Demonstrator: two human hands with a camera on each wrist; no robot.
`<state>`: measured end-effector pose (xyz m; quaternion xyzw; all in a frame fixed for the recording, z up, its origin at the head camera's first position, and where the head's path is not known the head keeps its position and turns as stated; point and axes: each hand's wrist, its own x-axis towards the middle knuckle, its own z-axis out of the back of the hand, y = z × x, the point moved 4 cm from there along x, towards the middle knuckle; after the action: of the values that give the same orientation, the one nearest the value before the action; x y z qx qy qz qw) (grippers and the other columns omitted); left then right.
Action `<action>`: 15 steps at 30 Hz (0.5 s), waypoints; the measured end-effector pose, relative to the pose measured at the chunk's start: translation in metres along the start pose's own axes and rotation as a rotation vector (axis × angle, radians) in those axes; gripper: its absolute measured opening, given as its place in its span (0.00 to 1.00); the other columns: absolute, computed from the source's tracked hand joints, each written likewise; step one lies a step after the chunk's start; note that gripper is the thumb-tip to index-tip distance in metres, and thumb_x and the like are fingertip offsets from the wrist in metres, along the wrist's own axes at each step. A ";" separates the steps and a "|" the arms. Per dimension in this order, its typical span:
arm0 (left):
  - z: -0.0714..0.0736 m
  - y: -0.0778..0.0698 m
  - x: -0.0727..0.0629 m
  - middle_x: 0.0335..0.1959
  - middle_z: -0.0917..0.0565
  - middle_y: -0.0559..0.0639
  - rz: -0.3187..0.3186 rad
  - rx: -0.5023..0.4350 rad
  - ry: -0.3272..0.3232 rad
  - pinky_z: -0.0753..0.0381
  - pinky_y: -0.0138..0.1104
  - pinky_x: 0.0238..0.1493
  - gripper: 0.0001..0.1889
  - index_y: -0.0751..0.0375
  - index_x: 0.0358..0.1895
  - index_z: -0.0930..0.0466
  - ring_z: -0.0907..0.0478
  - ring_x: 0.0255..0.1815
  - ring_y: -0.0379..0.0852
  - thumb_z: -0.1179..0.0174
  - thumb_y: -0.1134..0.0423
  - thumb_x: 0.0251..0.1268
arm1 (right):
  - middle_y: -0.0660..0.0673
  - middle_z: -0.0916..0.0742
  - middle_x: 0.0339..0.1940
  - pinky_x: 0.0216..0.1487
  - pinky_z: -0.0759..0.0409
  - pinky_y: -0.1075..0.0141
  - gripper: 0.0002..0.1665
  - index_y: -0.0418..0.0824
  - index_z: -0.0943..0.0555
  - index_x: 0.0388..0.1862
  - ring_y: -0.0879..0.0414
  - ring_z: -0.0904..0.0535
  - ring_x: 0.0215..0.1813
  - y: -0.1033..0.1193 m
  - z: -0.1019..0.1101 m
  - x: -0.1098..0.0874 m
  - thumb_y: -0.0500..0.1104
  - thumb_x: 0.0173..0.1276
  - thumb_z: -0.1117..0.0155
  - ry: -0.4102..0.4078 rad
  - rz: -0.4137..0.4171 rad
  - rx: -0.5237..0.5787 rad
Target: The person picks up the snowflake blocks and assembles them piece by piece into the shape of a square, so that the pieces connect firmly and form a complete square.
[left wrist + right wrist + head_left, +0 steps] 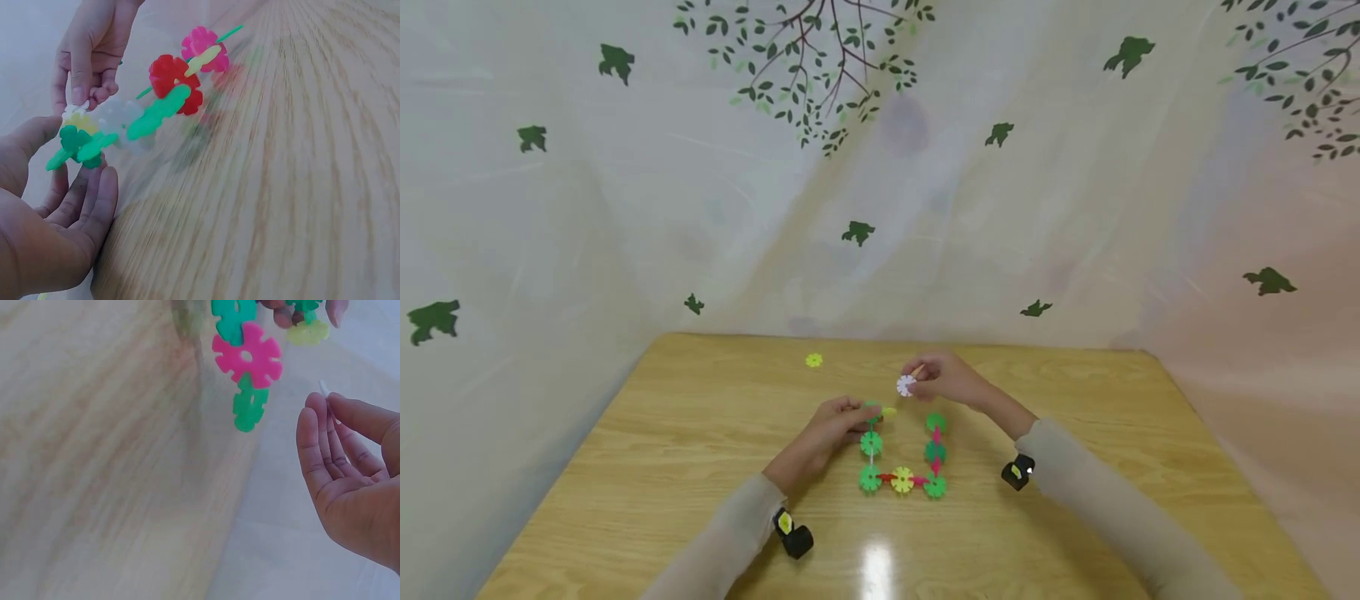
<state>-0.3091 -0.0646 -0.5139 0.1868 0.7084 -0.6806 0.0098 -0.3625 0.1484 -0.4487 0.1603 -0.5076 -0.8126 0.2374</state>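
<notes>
Between its thumb and fingertips my right hand (953, 382) pinches a white notched flower-shaped disc (906, 386), seen edge-on in the right wrist view. My left hand (831, 429) grips the far left corner of a U-shaped chain of linked plastic discs (870, 478), with the thumb near a green disc (76, 142). A yellow disc (888, 411) sticks out rightward from that corner. Along the chain are green, white, red, yellow and pink discs. Its right side ends in a green disc (936, 423), below the right hand in the head view.
A loose yellow disc (814, 360) lies near the back edge of the wooden table (700, 433). Behind the table hangs a pale curtain (760, 208) printed with leaves and branches. Both wrists carry small black cameras (1018, 472).
</notes>
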 end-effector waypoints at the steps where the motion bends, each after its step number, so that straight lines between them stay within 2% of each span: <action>1: -0.001 0.000 0.001 0.42 0.10 0.50 -0.003 0.001 -0.008 0.17 0.31 0.45 0.11 0.61 0.41 0.20 0.19 0.40 0.41 0.31 0.57 0.67 | 0.35 0.12 0.35 0.41 0.11 0.49 0.16 0.27 0.19 0.54 0.40 0.13 0.36 -0.001 0.000 -0.003 0.33 0.70 0.33 -0.006 -0.015 0.013; 4: -0.001 -0.001 0.005 0.40 0.10 0.49 -0.017 -0.005 -0.043 0.20 0.31 0.43 0.11 0.59 0.38 0.20 0.22 0.38 0.40 0.30 0.57 0.65 | 0.36 0.11 0.34 0.38 0.11 0.56 0.16 0.26 0.19 0.53 0.48 0.12 0.33 -0.004 0.000 -0.010 0.33 0.69 0.32 -0.032 -0.059 0.056; 6: -0.001 -0.001 0.007 0.39 0.11 0.48 -0.025 -0.006 -0.066 0.21 0.32 0.42 0.11 0.58 0.37 0.20 0.23 0.38 0.40 0.29 0.56 0.65 | 0.36 0.10 0.34 0.37 0.11 0.58 0.15 0.26 0.19 0.52 0.50 0.12 0.33 -0.005 -0.001 -0.012 0.32 0.69 0.32 -0.053 -0.079 0.091; 15: -0.002 -0.002 0.013 0.45 0.10 0.55 -0.053 -0.065 -0.124 0.19 0.32 0.44 0.13 0.57 0.36 0.22 0.18 0.39 0.41 0.29 0.54 0.65 | 0.36 0.09 0.32 0.34 0.11 0.60 0.14 0.22 0.21 0.51 0.57 0.13 0.28 -0.013 -0.011 -0.011 0.29 0.69 0.35 -0.108 -0.123 0.227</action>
<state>-0.3209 -0.0594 -0.5152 0.1252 0.7328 -0.6675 0.0418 -0.3502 0.1507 -0.4648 0.1728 -0.5976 -0.7704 0.1399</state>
